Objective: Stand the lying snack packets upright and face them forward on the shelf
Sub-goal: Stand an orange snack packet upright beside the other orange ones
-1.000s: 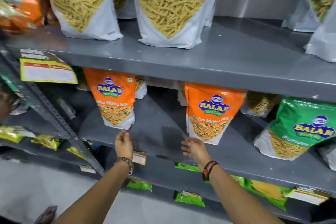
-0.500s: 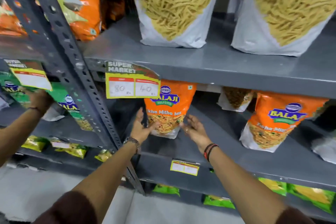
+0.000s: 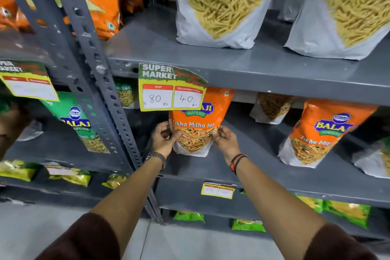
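Packet: orange Tikha Mitha packet point(image 3: 197, 124) on the middle shelf point(image 3: 274, 167), upright, label forward, base on the shelf near the front edge, just right of the upright post point(image 3: 99, 82).
Left hand: left hand point(image 3: 163, 140) at the packet's left edge, thumb and fingers point(image 3: 177, 133) closed in a pinch on the side seam.
Right hand: right hand point(image 3: 226, 141) at the right edge, fingertips point(image 3: 218, 130) pinching that seam, other fingers curled.
Why held so: a grip on both side seams lets the face be turned square to the aisle and the soft pouch steadied on its gusset; probably a straightening move, not a lift.
Price tag: yellow tag point(image 3: 172, 91) hangs from the shelf above and covers the packet's top, so the top edge cannot be checked.
Neighbours: second orange packet point(image 3: 322, 135) stands well to the right, leaning a little; green packet point(image 3: 80, 120) in the left bay.
Change, half a second: hands were open, spread either side of the packet and short of it; now both are closed on its edges. View has moved closer.
Change, one second: hands were low at the shelf's front lip, between the two orange packets, touching neither.
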`<state>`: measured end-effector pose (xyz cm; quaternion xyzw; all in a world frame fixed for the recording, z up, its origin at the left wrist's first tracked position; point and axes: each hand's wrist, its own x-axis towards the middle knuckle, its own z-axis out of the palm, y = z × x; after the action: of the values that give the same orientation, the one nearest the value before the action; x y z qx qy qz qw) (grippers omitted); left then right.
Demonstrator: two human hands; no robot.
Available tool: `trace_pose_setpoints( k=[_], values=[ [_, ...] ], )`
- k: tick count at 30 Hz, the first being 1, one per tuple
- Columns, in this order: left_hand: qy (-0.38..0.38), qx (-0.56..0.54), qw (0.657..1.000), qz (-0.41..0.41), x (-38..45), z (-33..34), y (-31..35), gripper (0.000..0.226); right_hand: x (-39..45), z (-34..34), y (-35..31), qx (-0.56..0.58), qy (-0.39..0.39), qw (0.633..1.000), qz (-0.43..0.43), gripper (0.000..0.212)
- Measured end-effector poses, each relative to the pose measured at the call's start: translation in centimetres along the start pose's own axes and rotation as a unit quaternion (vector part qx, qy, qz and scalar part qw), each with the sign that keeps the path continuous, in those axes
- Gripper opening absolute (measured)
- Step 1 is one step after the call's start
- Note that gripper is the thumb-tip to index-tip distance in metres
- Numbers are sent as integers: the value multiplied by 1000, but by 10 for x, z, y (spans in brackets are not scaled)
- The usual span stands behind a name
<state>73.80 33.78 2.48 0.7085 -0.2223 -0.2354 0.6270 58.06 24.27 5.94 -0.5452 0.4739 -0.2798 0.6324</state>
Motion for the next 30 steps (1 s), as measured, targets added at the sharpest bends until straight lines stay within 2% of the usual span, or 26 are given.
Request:
trace_pose_setpoints(
  k=[7, 11, 13, 17, 23, 26, 28, 30],
  values=[
    [-7, -13, 1000, -13, -3, -1, -1, 53, 4, 0, 5, -1, -13, 1000, -16, 26],
    [1, -37, 999, -20, -10, 0, -2, 63, 3, -12, 16, -34, 2, 999, -29, 32],
    [33, -45, 998, -30, -20, 2, -8, 64, 0, -29, 29, -37, 36, 998, -24, 31],
    [64, -54, 995, -56, -53, 21, -26, 47, -11, -89, 61, -40, 126, 990, -50, 24],
    [135, -36, 987, -76, -99, 84, -29, 35, -27, -204, 84, -120, 268, 954, -59, 28],
    [68, -21, 994, -88, -116, 133, -23, 27, -19, -255, 86, -87, 298, 951, -21, 18],
    [-18, -70, 992, -105, -127, 172, -10, 10, -9, -284, 82, -40, 264, 964, -16, 6],
    [-97, -70, 985, -122, -135, 210, -6, 15, 1, -304, 75, 16, 224, 974, -13, 14]
  ],
)
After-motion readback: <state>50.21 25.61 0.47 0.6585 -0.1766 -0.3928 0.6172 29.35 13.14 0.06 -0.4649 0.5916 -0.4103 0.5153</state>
